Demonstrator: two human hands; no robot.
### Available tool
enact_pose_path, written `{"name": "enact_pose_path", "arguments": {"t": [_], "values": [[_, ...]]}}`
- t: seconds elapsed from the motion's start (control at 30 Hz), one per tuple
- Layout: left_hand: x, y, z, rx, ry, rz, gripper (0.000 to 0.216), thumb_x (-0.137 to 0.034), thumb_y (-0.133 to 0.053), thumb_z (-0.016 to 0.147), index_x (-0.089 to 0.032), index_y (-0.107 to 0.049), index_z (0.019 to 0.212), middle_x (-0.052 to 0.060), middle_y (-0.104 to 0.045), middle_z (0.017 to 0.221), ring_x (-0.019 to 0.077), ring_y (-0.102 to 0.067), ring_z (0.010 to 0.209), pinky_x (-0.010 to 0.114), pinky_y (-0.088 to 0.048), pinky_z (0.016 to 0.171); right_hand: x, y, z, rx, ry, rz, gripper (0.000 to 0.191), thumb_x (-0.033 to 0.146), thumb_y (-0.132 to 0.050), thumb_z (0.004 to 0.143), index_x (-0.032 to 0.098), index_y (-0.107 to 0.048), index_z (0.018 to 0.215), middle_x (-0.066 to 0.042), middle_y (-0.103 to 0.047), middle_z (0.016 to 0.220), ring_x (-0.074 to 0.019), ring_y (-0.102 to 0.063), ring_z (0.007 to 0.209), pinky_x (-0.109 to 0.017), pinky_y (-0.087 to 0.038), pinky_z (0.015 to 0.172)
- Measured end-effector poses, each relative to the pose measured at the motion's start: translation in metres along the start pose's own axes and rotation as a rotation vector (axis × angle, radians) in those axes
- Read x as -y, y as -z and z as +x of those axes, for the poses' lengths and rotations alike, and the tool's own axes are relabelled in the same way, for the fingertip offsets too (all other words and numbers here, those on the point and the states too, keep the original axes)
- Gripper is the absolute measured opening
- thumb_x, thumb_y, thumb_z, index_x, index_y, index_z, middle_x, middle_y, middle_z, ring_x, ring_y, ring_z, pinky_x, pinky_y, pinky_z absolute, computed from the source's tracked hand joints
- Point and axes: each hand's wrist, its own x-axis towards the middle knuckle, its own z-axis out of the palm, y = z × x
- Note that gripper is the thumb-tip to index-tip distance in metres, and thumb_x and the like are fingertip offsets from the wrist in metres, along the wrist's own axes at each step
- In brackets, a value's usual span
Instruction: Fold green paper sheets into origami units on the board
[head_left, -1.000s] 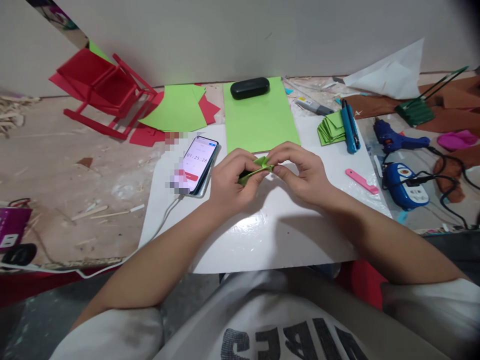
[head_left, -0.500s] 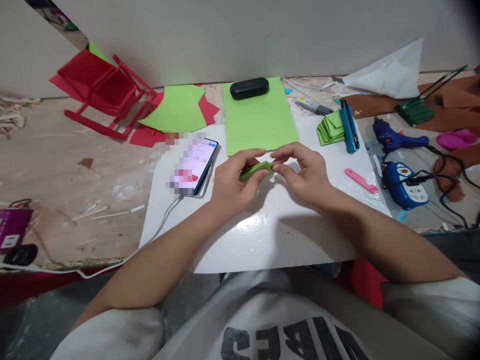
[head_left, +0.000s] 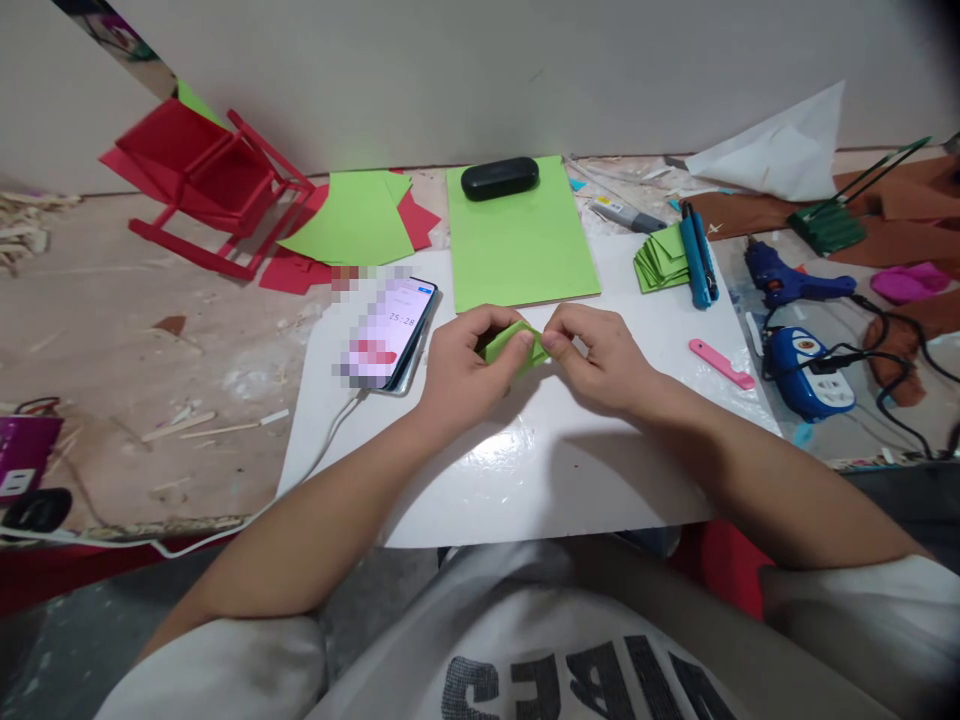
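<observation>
- Green paper [head_left: 501, 345], small and folded, sits in both hands over the middle of the white board [head_left: 480, 500], just on the near side of the green sheet [head_left: 517, 255].
- Left hand [head_left: 469, 365]: pinching the paper from its left, thumb on the near face, fingers behind. Fingertips hidden.
- Right hand [head_left: 600, 355]: thumb and index pinching the paper's right edge, other fingers curled. Exact contact too small to read.
- Phone [head_left: 405, 325]: just left of the left hand, tilted, screen up, partly pixelated. White cable [head_left: 326, 450] runs from its near end, off to the near left.
- Black case [head_left: 500, 179]: lying on the far end of the green sheet.
- Green squares [head_left: 660, 258]: fanned stack, far right of the board. Blue cutter [head_left: 699, 255] at their right side, touching.
- Grey cutter [head_left: 628, 214]: farther off, beyond the stack.
- Pink knife [head_left: 721, 364]: flat on the board, right of the right hand, well apart from it.
- Glue gun [head_left: 799, 275]: right of the board, on its side. Blue socket [head_left: 814, 375] on its near side, black leads around.
- Red chair [head_left: 217, 185]: model rocker, far left, tilted, near green offcuts [head_left: 352, 215] and red offcuts [head_left: 296, 272].
</observation>
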Motion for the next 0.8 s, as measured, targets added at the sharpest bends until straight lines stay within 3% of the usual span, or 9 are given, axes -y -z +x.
{"name": "enact_pose_path", "arguments": {"t": [0.1,0.27,0.43,0.67,0.8], "values": [[0.003,0.0,0.003,-0.043,0.045,-0.073,0.036,-0.057,-0.088,0.103,-0.022,-0.082,0.096,0.002,-0.079,0.079,0.0153,-0.065,0.065,0.03,-0.05,0.059,-0.001,0.003,0.001,0.037,-0.042,-0.027,0.032,0.039,-0.057,0.119,0.026,-0.061,0.09,0.0,-0.066,0.08,-0.0188,-0.057,0.072,-0.036,-0.041,0.072],[-0.001,0.005,0.01,0.13,0.102,-0.017,0.035,-0.055,-0.092,0.096,-0.021,-0.086,0.092,0.003,-0.078,0.075,0.0152,-0.061,0.064,0.03,-0.044,0.057,-0.004,0.007,0.002,0.075,-0.08,-0.088,0.029,0.035,-0.06,0.114,0.026,-0.062,0.087,-0.001,-0.066,0.077,-0.0203,-0.056,0.073,-0.037,-0.039,0.071],[-0.003,0.008,0.012,0.169,0.067,0.013,0.04,-0.058,-0.086,0.102,-0.022,-0.086,0.087,0.0,-0.069,0.065,0.0144,-0.051,0.059,0.031,-0.036,0.056,-0.006,0.009,0.003,0.092,0.018,-0.062,0.026,0.032,-0.064,0.113,0.025,-0.066,0.088,0.0,-0.068,0.077,-0.0181,-0.058,0.071,-0.035,-0.04,0.072],[-0.001,0.007,0.009,0.149,0.035,0.012,0.052,-0.067,-0.075,0.109,-0.022,-0.08,0.085,0.002,-0.074,0.071,0.0157,-0.058,0.065,0.032,-0.046,0.063,-0.005,0.013,0.003,0.112,0.05,-0.001,0.031,0.038,-0.062,0.117,0.025,-0.065,0.088,0.002,-0.067,0.076,-0.0167,-0.055,0.069,-0.034,-0.041,0.071],[0.001,0.003,0.006,0.125,0.052,0.016,0.054,-0.071,-0.077,0.107,-0.022,-0.079,0.085,0.002,-0.075,0.072,0.0171,-0.06,0.066,0.032,-0.049,0.063,-0.002,0.012,0.004,0.124,-0.038,0.065,0.042,0.058,-0.063,0.118,0.025,-0.071,0.094,-0.002,-0.075,0.085,-0.0189,-0.063,0.078,-0.034,-0.046,0.075]]}}
